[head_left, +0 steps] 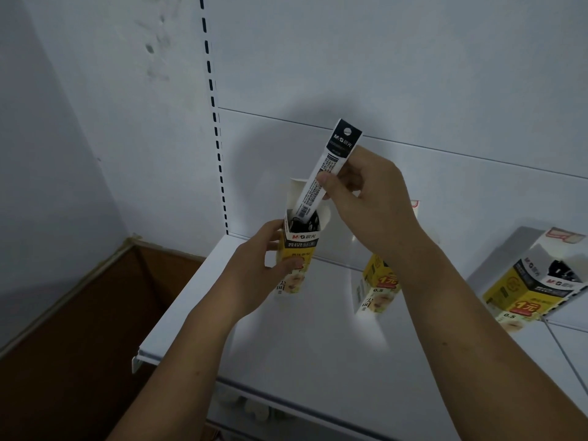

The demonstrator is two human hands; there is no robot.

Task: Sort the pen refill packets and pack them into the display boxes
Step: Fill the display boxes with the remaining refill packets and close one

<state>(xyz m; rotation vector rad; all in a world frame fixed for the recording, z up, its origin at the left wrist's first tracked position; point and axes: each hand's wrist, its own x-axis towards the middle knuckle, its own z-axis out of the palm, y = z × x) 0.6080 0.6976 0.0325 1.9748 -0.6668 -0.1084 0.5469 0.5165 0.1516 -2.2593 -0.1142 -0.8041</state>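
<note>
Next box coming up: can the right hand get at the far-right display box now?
Likely, once freed: the right hand pinches a refill packet, but nothing stands before the far-right display box.

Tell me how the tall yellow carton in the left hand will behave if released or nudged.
The tall, narrow yellow-and-white cardboard display box would probably tip easily: high over a small base, and the left hand grips it. Likely light and easily dented under a hard grip, being thin card with open flaps. It may slide on the smooth white shelf.
</note>
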